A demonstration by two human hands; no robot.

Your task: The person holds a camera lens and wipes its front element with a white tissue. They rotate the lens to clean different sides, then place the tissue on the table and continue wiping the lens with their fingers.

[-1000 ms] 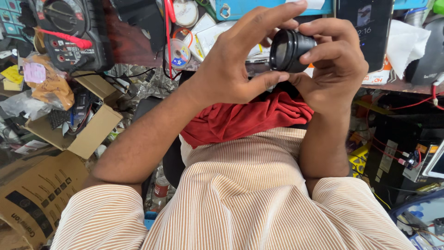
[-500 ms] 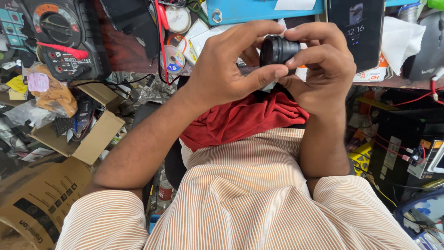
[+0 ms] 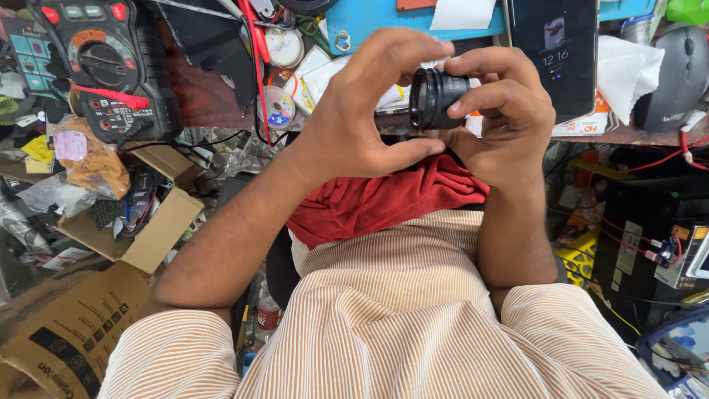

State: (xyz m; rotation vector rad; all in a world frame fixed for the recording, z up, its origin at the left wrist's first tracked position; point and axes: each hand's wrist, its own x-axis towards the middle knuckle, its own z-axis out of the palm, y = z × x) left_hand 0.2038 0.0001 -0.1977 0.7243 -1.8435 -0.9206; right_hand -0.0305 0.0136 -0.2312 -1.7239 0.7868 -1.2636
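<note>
Lens barrel: black, held over red cloth.
Left hand: cupped around barrel; keep steady.
Right hand: fingertips pinching rim; grip evenly.

I see a dark phone lying at the top right of the table, its upright rectangular screen lit with pale figures and a small picture. At lower left sits a brown cardboard box with black print, and above it an open brown carton. A multimeter at top left shows a round dial with white labelling
</note>
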